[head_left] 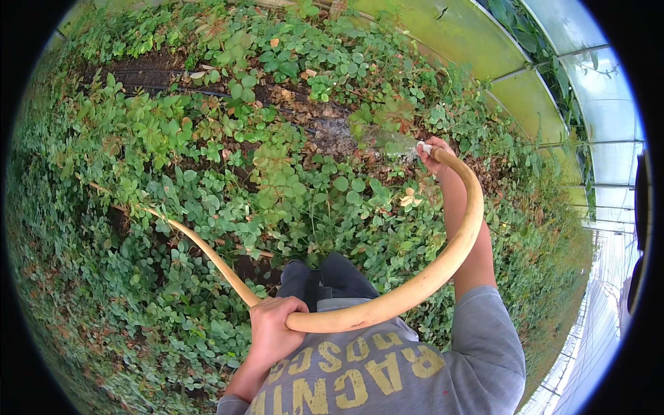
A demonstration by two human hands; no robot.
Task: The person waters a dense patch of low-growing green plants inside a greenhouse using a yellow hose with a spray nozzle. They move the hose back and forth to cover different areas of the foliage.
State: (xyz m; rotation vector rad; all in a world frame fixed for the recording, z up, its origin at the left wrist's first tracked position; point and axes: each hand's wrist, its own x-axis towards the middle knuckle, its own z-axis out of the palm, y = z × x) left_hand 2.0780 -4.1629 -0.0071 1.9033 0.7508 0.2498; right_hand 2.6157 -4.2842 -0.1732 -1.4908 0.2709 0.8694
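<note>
A thick pale yellow hose [415,287] curves in a wide loop in front of my body. My left hand [275,324] is wrapped round it near my waist, and from there it runs off to the left into the leaves. Out at the right, my right hand [436,153] grips the hose's end, with a short white nozzle [423,146] between the fingers. Water sprays leftward from the nozzle onto brown soil and dry leaves [335,135] among the green plants [277,166].
Dense low leafy plants surround my legs [339,277] on all sides. A black pipe [200,90] lies along the bare soil at the upper left. Curved yellowish and clear panels [477,41] on a metal frame close off the right side.
</note>
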